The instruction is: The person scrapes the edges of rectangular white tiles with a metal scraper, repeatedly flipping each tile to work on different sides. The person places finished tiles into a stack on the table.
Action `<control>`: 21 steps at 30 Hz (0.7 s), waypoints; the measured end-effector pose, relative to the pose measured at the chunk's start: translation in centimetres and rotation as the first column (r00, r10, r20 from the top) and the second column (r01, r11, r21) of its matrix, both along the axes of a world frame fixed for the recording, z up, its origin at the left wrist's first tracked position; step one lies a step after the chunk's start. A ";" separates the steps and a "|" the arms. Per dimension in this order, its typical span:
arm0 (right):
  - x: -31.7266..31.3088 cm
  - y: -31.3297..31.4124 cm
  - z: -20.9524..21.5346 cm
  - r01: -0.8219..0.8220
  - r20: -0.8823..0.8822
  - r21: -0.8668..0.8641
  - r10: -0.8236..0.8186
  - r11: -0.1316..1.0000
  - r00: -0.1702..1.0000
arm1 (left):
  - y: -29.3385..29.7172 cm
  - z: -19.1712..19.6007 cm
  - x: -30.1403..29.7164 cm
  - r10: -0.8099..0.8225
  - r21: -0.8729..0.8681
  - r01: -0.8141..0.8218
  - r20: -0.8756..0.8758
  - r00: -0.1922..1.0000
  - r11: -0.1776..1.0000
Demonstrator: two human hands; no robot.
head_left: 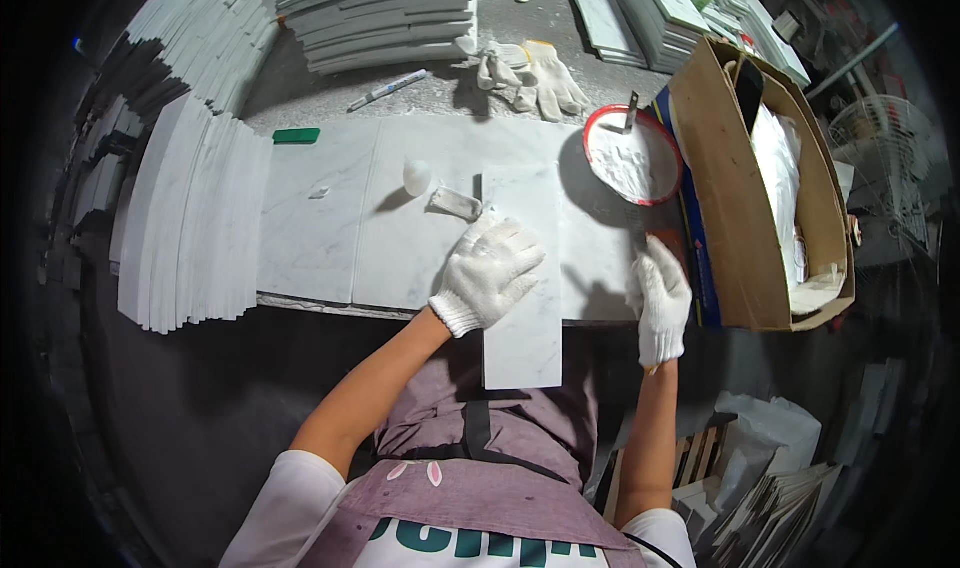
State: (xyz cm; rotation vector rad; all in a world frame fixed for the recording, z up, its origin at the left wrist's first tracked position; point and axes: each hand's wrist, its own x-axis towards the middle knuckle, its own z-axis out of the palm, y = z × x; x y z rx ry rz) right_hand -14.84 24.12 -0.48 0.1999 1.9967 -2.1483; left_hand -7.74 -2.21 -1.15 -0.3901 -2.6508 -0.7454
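Both my hands wear white knit gloves. My left hand (490, 273) lies with its fingers stretched over a narrow strip of white marble tile (524, 343), whose near end juts past the table edge. My right hand (663, 303) is at the table's front edge, right of the strip, with its fingers pressed together; what they hold, if anything, I cannot make out. A reddish-brown patch (668, 242) shows beside its fingertips. Beyond that stands a red-rimmed bowl (648, 202) of white powder or paste, with a metal blade (631, 113) upright in it.
Left of the strip are a small whitish block (456, 203), a rounded white object (416, 177) and a green piece (297, 136). Farther back lie a marker (390, 89) and spare gloves (548, 80). Tile stacks (190, 218) stand left; a cardboard box (745, 158) stands right.
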 end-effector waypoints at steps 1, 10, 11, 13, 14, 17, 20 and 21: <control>-1.1 0.7 -0.3 0.025 -0.095 0.065 -0.019 0.998 0.995 | 0.1 0.3 -0.1 -0.006 -0.009 0.006 0.015 1.000 1.000; -6.4 -1.2 3.4 0.017 -0.233 0.372 0.076 0.928 0.969 | 0.2 -0.1 -0.1 -0.001 0.017 0.001 -0.008 1.000 1.000; -6.7 -1.6 3.3 0.012 -0.185 0.373 0.062 0.928 0.981 | 0.1 -0.2 -0.1 0.002 0.019 -0.001 -0.014 1.000 1.000; -7.7 -1.5 1.7 0.052 -0.308 0.487 0.116 0.872 0.944 | 0.2 -0.6 -0.1 0.007 0.010 -0.006 -0.038 0.999 1.000; -8.1 -1.4 0.7 0.077 -0.364 0.540 0.150 0.838 0.919 | 0.2 -0.8 -0.2 0.010 0.006 -0.010 -0.049 0.999 1.000; -8.5 -2.0 -0.1 0.081 -0.380 0.568 0.173 0.819 0.909 | 0.0 -1.0 0.0 0.011 0.005 -0.011 -0.052 0.999 1.000; -8.6 -2.5 -0.1 0.052 -0.322 0.553 0.157 0.831 0.934 | -0.1 -1.4 0.0 0.025 -0.031 -0.026 -0.046 0.999 0.999; -8.7 -2.6 -0.1 0.039 -0.307 0.542 0.155 0.839 0.939 | -0.1 -1.5 0.1 0.022 -0.028 -0.024 -0.046 0.999 0.999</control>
